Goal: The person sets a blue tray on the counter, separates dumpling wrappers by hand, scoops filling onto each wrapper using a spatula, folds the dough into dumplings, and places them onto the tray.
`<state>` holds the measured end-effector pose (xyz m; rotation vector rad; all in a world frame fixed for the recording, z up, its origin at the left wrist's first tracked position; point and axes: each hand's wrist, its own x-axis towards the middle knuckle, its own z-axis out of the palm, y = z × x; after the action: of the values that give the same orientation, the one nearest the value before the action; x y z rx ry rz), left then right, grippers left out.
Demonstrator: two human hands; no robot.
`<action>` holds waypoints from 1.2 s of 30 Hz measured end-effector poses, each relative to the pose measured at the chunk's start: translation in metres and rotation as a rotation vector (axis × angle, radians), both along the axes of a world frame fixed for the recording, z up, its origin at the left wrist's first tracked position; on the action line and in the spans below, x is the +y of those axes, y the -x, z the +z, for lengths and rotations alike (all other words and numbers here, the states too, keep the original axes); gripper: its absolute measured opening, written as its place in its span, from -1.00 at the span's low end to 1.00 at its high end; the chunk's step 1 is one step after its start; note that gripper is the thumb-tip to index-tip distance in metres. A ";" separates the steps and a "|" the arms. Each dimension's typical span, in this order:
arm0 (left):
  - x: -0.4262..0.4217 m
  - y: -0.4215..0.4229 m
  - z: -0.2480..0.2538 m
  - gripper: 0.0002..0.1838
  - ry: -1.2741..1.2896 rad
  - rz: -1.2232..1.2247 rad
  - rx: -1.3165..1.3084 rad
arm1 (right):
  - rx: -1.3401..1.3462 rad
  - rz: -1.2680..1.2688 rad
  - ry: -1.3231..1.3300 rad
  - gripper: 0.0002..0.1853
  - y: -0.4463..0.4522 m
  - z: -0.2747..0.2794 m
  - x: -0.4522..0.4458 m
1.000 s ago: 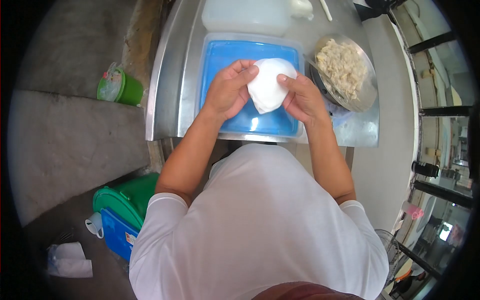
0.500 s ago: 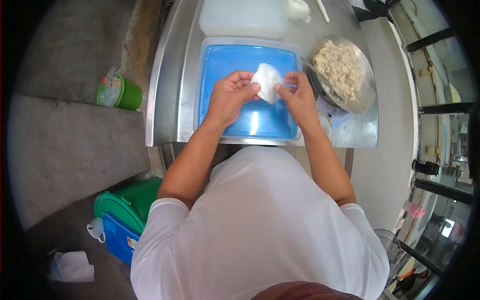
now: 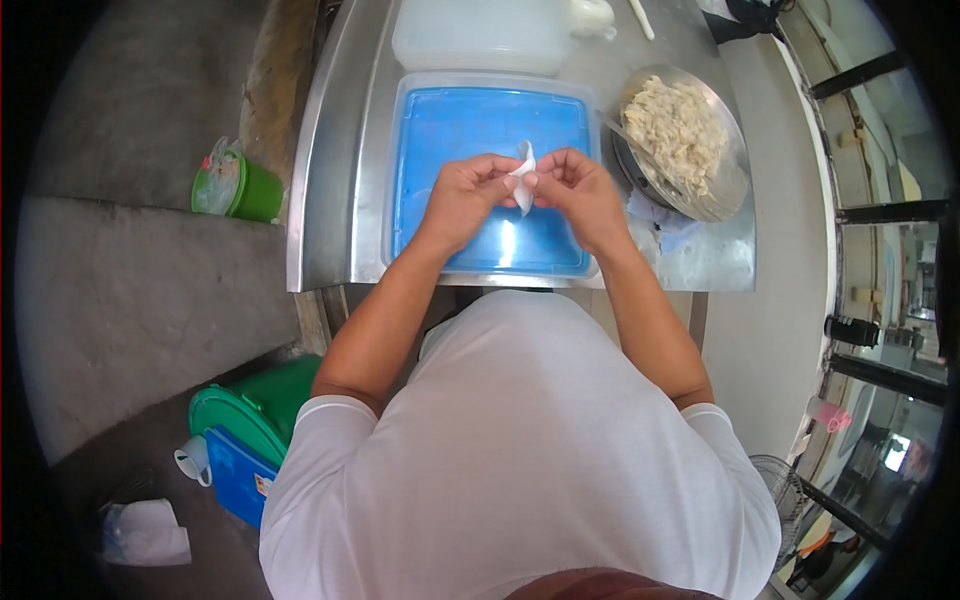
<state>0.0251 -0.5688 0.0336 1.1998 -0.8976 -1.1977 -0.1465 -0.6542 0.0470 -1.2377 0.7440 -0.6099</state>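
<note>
A thin white dough wrapper (image 3: 525, 196), folded into a narrow strip, is pinched between my two hands. My left hand (image 3: 465, 198) grips its left side with thumb and fingertips. On the other side my right hand (image 3: 582, 196) pinches it the same way, and the fingertips of both hands nearly meet. Beneath them lies a blue tray (image 3: 440, 130) with a clear plastic rim. To the right stands a metal bowl (image 3: 737, 180) heaped with a pale, chunky filling (image 3: 675, 130). A metal utensil (image 3: 615, 126) leans on its left rim.
A translucent plastic box (image 3: 480, 35) sits beyond the tray, beside a white lump of dough (image 3: 593, 18) and a thin white stick (image 3: 642, 18). All rest on a steel table (image 3: 335, 200). On the left are a small green bucket (image 3: 260, 190) and a large green bin (image 3: 240, 415).
The wrapper was spread open and facing up; now it is folded over into a narrow strip. My right hand has moved left, closer to my left hand.
</note>
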 end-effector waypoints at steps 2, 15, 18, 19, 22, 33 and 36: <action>0.001 0.003 -0.001 -0.76 -0.018 -0.008 -0.036 | 0.027 0.010 0.070 -0.77 0.000 -0.004 0.001; 0.007 -0.006 -0.004 -0.73 -0.081 0.018 0.150 | -0.051 -0.062 -0.199 -0.77 0.002 -0.003 0.000; 0.007 -0.001 -0.008 -0.73 -0.082 0.003 0.315 | -0.083 -0.043 -0.266 -0.74 -0.001 -0.005 0.002; 0.007 0.001 -0.009 -0.73 -0.057 -0.026 0.384 | -0.047 -0.013 -0.205 -0.73 -0.002 -0.007 0.002; 0.007 0.000 -0.007 -0.74 -0.094 0.005 0.426 | -0.024 0.033 -0.230 -0.68 -0.002 -0.013 0.002; 0.030 -0.044 0.016 -0.63 -0.209 0.203 -1.224 | -0.404 -0.181 -0.325 -0.61 0.046 0.004 -0.024; 0.030 -0.027 0.027 -0.63 0.111 0.411 -1.248 | -0.539 -0.143 -0.445 -0.55 0.043 0.019 -0.023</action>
<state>0.0521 -0.5386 0.0604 1.9232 -1.4580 0.0570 -0.1895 -0.6770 0.0662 -0.5726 0.4749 -0.8017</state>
